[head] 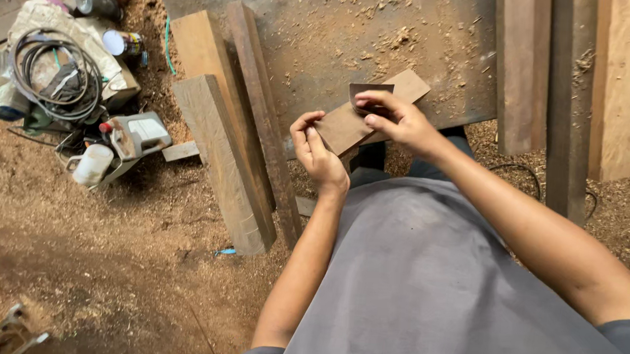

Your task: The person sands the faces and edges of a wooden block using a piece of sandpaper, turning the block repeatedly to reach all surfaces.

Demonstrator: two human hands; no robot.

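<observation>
Sawdust covers the brown floor (112,274) far to the left of the left hand, and a heap of things lies there: a coil of grey cable (54,70) on a pale sack, a white plastic mug (91,164) and a small grey and white power tool (138,135). Nearer to the left hand, thick brown wooden beams (224,152) lie side by side on the floor. The left hand (317,150) pinches the lower left end of a flat brown rectangular wooden piece (353,122), with the fingers curled around its edge. This wooden piece is between both hands, above the edge of the dusty grey table (349,37). The right hand (395,117) presses a small dark folded sheet of sandpaper (369,93) on the upper face of the wooden piece, fingers close together. To the right of the right hand, long brown wooden planks (570,89) lie upright in the view.
</observation>
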